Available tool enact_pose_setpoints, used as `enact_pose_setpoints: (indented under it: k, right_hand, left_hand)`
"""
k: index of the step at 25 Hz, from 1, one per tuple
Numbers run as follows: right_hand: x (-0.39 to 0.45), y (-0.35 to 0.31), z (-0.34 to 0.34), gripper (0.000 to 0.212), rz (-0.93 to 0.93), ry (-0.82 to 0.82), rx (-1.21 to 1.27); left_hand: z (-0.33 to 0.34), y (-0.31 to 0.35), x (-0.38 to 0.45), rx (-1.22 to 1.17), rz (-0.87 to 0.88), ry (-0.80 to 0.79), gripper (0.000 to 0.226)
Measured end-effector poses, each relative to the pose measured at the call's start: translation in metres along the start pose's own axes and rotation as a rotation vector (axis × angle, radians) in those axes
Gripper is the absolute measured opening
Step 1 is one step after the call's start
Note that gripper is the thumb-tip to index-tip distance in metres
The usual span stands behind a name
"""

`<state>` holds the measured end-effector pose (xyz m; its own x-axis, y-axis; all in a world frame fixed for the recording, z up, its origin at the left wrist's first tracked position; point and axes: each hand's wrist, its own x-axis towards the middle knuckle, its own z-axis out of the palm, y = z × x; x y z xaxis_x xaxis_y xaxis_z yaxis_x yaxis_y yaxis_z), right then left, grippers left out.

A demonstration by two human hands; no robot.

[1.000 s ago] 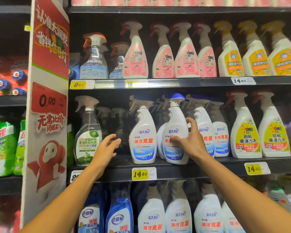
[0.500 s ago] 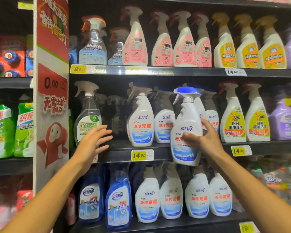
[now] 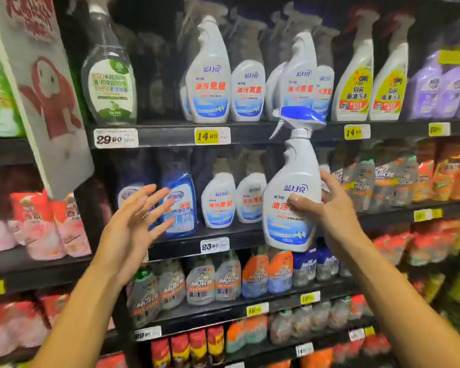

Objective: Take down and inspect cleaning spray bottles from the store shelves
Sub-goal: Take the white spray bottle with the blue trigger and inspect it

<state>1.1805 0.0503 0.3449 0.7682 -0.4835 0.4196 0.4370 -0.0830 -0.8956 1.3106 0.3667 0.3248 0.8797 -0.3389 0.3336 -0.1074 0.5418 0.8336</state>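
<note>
**Bottle off the shelf, second hand closing in**

Right hand [image 3: 329,208] wraps the white spray bottle [image 3: 290,203] around its lower body, thumb across the label front, fingers behind. Bottle is clear of the shelving, held in the air in front of the shelf edge carrying the 14.90 price tag [image 3: 207,136]; its base hangs below that edge, its blue trigger head [image 3: 300,118] level with it.

Long axis near upright, top tipped slightly left, nozzle pointing left. Label faces the camera.

Left hand [image 3: 136,221] is empty, fingers spread, palm turned toward the bottle, well left of it and a little lower. It is the free hand for any turning; the bottle lies to its right.

Room: open air between hands. Behind the bottle, rows of like bottles [image 3: 210,73] stand above the tag's shelf edge and more below it, close enough to knock if the bottle swings back.
</note>
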Motion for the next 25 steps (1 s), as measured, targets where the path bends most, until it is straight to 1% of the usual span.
enact_pose_setpoints:
  k: [2, 5, 9, 13, 15, 17, 18, 20, 22, 25]
  right_hand:
    - [-0.023, 0.016, -0.001, 0.074, 0.041, -0.019, 0.045]
    - [-0.052, 0.036, -0.005, 0.081, 0.086, -0.026, 0.082]
    - [-0.090, 0.061, -0.013, 0.068, 0.183, -0.084, 0.173]
    - [-0.119, 0.070, -0.023, 0.059, 0.264, -0.184, 0.271]
    - [-0.129, 0.070, -0.032, 0.061, 0.296, -0.212, 0.297]
    - [-0.140, 0.072, -0.041, 0.059, 0.316, -0.214, 0.315]
    - [-0.146, 0.073, -0.045, 0.057, 0.324, -0.213, 0.328]
    - [-0.154, 0.075, -0.050, 0.051, 0.350, -0.208, 0.372]
    - [-0.159, 0.075, -0.058, 0.045, 0.385, -0.212, 0.410]
    - [-0.159, 0.072, -0.073, 0.038, 0.413, -0.247, 0.361]
  left_hand:
    - [-0.010, -0.024, -0.023, -0.034, -0.069, 0.023, 0.028]
    - [-0.021, -0.058, -0.056, -0.056, -0.154, 0.071, 0.037]
    - [-0.013, -0.111, -0.107, -0.069, -0.332, 0.113, 0.049]
    - [0.030, -0.150, -0.149, -0.058, -0.441, 0.014, 0.044]
    - [0.058, -0.161, -0.164, 0.001, -0.468, -0.059, 0.046]
    - [0.085, -0.170, -0.176, 0.115, -0.488, -0.132, 0.050]
    - [0.097, -0.173, -0.182, 0.164, -0.483, -0.145, 0.047]
    - [0.116, -0.178, -0.191, 0.185, -0.448, -0.112, 0.042]
    - [0.130, -0.181, -0.200, 0.158, -0.413, -0.056, 0.045]
    - [0.146, -0.184, -0.213, 0.158, -0.392, -0.002, 0.050]
